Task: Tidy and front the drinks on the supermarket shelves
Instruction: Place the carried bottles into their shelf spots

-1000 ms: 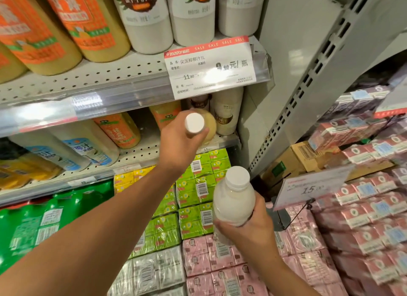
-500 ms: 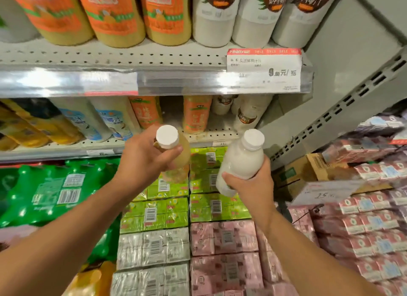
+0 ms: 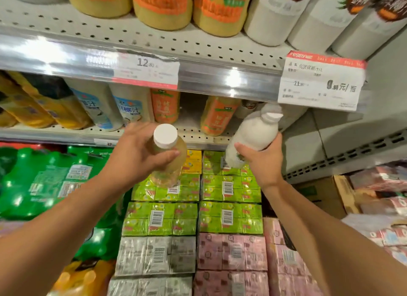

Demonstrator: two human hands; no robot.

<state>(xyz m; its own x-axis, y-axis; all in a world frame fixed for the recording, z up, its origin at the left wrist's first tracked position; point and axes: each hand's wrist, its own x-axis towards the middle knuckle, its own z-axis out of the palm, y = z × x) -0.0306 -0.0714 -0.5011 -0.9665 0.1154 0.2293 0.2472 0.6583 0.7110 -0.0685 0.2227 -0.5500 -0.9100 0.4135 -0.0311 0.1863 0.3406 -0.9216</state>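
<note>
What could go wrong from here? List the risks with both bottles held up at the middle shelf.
1. The white bottle in the right hand tilts close under the hanging sale tag; its cap may knock it.
2. The left hand grips the yellow bottle only near the top; it might slip.

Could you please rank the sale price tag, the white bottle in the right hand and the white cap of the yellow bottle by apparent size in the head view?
1. sale price tag
2. white bottle
3. white cap

Nearness to the camera may skew this.
</note>
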